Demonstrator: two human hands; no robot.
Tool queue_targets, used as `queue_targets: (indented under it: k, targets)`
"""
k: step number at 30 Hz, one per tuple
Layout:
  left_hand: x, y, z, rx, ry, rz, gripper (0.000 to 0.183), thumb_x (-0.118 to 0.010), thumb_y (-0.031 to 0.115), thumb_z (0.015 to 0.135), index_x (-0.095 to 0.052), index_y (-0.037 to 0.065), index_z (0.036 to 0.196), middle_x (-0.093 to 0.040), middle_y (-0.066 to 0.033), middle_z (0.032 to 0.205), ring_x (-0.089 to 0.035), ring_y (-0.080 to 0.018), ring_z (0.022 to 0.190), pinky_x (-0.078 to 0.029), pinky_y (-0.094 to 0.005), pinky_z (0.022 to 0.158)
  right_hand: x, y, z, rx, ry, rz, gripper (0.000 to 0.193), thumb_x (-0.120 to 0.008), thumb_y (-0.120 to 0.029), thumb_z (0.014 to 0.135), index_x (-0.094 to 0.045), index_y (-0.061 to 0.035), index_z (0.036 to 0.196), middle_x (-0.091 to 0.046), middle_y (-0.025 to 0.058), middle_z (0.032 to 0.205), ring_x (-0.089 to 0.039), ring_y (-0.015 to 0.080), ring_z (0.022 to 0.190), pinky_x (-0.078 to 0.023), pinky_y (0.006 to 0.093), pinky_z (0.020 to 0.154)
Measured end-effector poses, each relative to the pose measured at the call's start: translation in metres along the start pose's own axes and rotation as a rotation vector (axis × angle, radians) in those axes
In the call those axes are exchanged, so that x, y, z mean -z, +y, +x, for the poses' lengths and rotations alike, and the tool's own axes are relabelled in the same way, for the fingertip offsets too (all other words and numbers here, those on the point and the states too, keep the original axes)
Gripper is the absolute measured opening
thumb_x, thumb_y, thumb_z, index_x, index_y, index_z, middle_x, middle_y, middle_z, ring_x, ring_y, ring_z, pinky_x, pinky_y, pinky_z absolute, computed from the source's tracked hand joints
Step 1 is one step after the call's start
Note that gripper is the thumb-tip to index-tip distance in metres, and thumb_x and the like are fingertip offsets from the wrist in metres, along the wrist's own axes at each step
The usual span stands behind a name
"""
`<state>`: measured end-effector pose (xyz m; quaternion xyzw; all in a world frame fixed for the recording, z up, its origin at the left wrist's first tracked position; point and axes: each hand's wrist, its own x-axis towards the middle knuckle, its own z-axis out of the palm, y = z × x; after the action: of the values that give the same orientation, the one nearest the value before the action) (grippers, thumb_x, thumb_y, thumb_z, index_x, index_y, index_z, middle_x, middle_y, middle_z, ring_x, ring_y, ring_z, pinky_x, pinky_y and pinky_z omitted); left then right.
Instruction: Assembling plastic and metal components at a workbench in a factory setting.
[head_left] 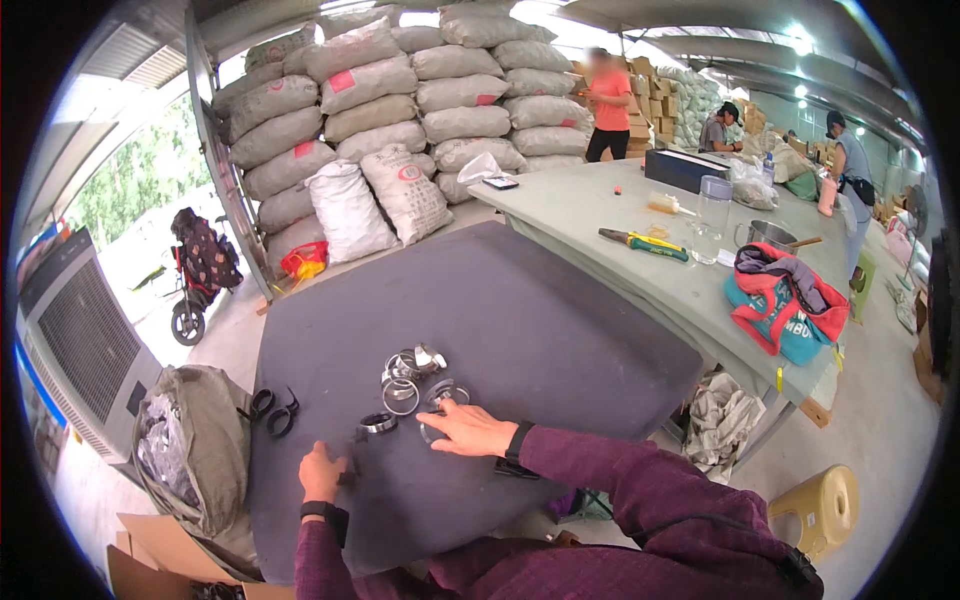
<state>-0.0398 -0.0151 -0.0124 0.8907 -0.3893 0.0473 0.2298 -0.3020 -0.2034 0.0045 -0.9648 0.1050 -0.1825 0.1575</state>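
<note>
Apparently touching a silver ring [446, 390], without clear long axis, at eleven o'clock with spread fingers of the nearer right hand [470, 430], but unable to tell finger closure in the left hand [320, 472] at eight o'clock from the ring.

Loose cluster of silver ring bands [403, 372] on your dark worktop [450, 290], several tilted and overlapping. More silver rings [458, 390] lie at the fingers of your right hand [472, 428]. One dark-lined band [378, 424] lies nearby, left. Two black loops [288, 407] farther left. Small dark piece [346, 473], blurred, at your left hand [320, 472].
</note>
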Motion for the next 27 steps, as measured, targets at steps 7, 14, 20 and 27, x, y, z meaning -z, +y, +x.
queue_targets:
  k: [7, 14, 20, 27]
  targets:
    - [-0.004, -0.016, 0.001, -0.125, -0.061, -0.04, 0.045, -0.072, 0.023, 0.068, -0.063, 0.001, 0.106, -0.067, -0.0213, 0.09, -0.064, -0.0387, 0.089, -0.051, -0.0448, 0.078, 0.007, -0.006, -0.001, 0.027, -0.008, -0.084, 0.057, -0.073, -0.021, 0.074, -0.048, -0.0071, 0.123, -0.048, 0.026, 0.107, -0.061, 0.0389, 0.083, -0.053, 0.0463, 0.074]
    - [0.012, -0.012, -0.006, -0.109, 0.179, -0.159, 0.028, -0.069, 0.02, 0.075, -0.067, -0.001, 0.094, -0.067, -0.0184, 0.076, -0.065, -0.0348, 0.072, -0.051, -0.041, 0.069, 0.009, -0.004, -0.013, 0.028, -0.055, -0.144, 0.051, -0.071, -0.021, 0.073, -0.054, -0.0095, 0.119, -0.048, 0.0235, 0.109, -0.057, 0.0397, 0.094, -0.052, 0.046, 0.076]
    - [0.026, 0.04, -0.047, -0.316, 0.257, -0.158, 0.027, -0.069, 0.025, 0.077, -0.066, 0.001, 0.091, -0.066, -0.0143, 0.08, -0.063, -0.0344, 0.08, -0.048, -0.0446, 0.07, 0.009, -0.001, -0.02, -0.072, -0.182, -0.081, 0.054, -0.065, -0.028, 0.082, -0.05, -0.0107, 0.131, -0.052, 0.0196, 0.117, -0.055, 0.0374, 0.104, -0.047, 0.047, 0.086]
    - [0.013, 0.052, -0.051, -0.399, 0.028, 0.112, 0.025, -0.072, 0.019, 0.073, -0.057, 0.002, 0.084, -0.064, -0.0143, 0.084, -0.062, -0.0344, 0.08, -0.047, -0.0459, 0.07, 0.051, 0.028, -0.023, -0.266, 0.311, 0.339, 0.062, -0.059, -0.025, 0.087, -0.036, 0.0036, 0.136, -0.064, 0.0153, 0.095, -0.063, 0.0291, 0.089, -0.05, 0.0401, 0.081]
